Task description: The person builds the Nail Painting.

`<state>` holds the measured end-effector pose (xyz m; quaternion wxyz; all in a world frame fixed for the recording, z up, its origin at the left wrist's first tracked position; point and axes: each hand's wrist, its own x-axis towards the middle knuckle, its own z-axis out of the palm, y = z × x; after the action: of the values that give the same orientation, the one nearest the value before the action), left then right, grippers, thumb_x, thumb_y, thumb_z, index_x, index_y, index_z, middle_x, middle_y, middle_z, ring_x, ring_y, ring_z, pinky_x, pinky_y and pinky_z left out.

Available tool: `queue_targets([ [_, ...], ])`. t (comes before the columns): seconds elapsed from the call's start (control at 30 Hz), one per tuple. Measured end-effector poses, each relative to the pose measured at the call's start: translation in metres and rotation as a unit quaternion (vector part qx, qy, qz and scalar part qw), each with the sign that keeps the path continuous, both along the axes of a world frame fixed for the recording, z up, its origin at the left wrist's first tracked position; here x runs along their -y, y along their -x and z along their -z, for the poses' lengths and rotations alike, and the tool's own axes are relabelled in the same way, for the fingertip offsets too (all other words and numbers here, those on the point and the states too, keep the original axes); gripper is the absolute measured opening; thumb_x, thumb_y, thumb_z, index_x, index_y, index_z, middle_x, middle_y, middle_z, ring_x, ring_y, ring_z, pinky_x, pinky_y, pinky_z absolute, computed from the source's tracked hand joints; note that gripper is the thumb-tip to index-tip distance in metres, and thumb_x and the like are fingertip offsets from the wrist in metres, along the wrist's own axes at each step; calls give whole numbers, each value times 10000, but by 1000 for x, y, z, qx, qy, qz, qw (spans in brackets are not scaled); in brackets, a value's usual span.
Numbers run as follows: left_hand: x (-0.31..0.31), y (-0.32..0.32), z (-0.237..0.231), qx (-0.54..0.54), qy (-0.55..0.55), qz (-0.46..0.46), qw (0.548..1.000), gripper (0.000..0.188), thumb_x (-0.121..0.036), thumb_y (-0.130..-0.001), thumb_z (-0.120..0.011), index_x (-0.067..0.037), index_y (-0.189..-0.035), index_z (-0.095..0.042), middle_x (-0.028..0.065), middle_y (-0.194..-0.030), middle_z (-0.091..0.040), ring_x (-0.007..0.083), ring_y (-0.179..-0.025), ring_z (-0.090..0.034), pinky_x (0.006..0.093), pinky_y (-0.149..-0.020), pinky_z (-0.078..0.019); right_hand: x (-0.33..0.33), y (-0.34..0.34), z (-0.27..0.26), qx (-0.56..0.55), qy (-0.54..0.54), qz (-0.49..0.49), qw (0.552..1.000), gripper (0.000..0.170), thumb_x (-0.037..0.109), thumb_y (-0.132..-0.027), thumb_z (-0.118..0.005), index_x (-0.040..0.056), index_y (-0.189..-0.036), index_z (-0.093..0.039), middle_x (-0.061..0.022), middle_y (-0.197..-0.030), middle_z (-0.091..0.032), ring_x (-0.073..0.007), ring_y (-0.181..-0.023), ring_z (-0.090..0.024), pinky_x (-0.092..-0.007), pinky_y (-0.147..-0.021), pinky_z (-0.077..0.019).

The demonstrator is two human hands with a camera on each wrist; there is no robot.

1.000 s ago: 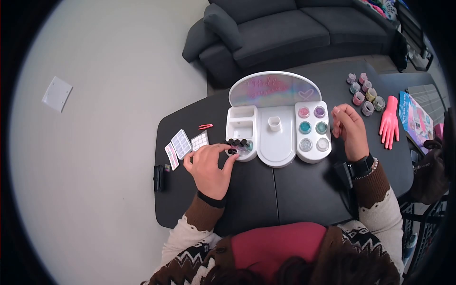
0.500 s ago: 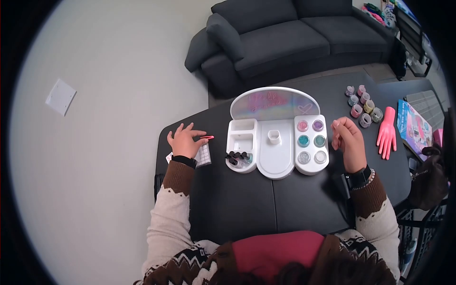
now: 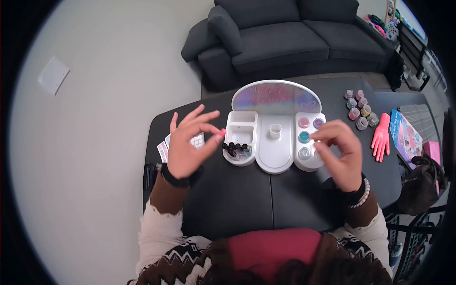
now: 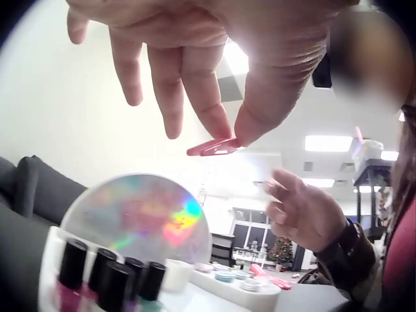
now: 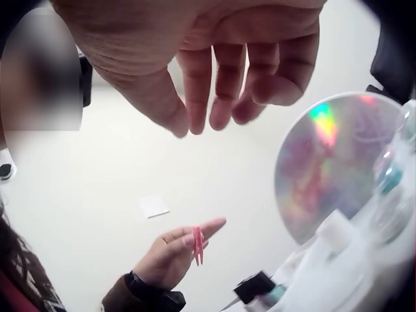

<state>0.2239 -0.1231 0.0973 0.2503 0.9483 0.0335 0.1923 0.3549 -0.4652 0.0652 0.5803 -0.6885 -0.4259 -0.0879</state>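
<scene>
My left hand (image 3: 188, 146) pinches small red tweezers (image 4: 214, 147) between thumb and index finger, the other fingers spread. In the right wrist view the tweezers (image 5: 198, 246) point downward from that hand. Below and beside it stand dark-capped polish bottles (image 3: 236, 149) in the left section of a white organizer (image 3: 274, 164). My right hand (image 3: 343, 154) is raised over the organizer's right section, near the glitter pots (image 3: 304, 137), its fingers loosely bent with nothing between them. In the right wrist view its thumb and index fingertips (image 5: 195, 132) are close together.
Sticker sheets (image 3: 163, 151) lie at the table's left, partly behind my left hand, with a black case (image 3: 149, 177) nearby. At the right are several small jars (image 3: 362, 123), a pink model hand (image 3: 381, 137), a printed box (image 3: 407, 135) and a dark bag (image 3: 420, 183). A sofa (image 3: 285, 45) stands beyond.
My left hand has moved from the bottles to the tweezers at the left, picked them up and lifted them back toward the organizer. My right hand has shifted left, over the glitter pots.
</scene>
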Motion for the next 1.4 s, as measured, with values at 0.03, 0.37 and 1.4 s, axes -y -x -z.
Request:
queue_targets([
  [0.03, 17, 11, -8, 14, -26, 27, 999, 74, -245, -866, -866, -198, -914, -836, 53, -1409, -749, 336, -1541, -487, 673, -1300, -51, -10, 14, -16, -12, 35, -24, 999, 281, 24, -914, -798, 72, -1191, -785, -57, -1091, -742, -108, -804, -628, -261, -679, -515],
  [0.37, 38, 44, 24, 102, -84, 97, 986, 103, -245, -801, -914, -230, -851, -826, -36, -1400, -753, 304, -1503, -525, 704, -1269, 75, -84, 68, -3, -70, 117, -87, 987, 116, 120, -908, -840, 71, -1009, -807, -65, -927, -771, -179, -700, -705, -307, -648, -564],
  [1.4, -183, 65, 124, -63, 122, -279, 950, 651, -381, -924, -848, -70, -1459, -649, 228, -1485, -653, 393, -1411, -597, 413, -1116, -506, -88, 51, 25, -10, 231, 80, 970, 265, 198, -925, -819, 70, -1155, -788, -91, -949, -739, -326, -902, -728, -420, -782, -579],
])
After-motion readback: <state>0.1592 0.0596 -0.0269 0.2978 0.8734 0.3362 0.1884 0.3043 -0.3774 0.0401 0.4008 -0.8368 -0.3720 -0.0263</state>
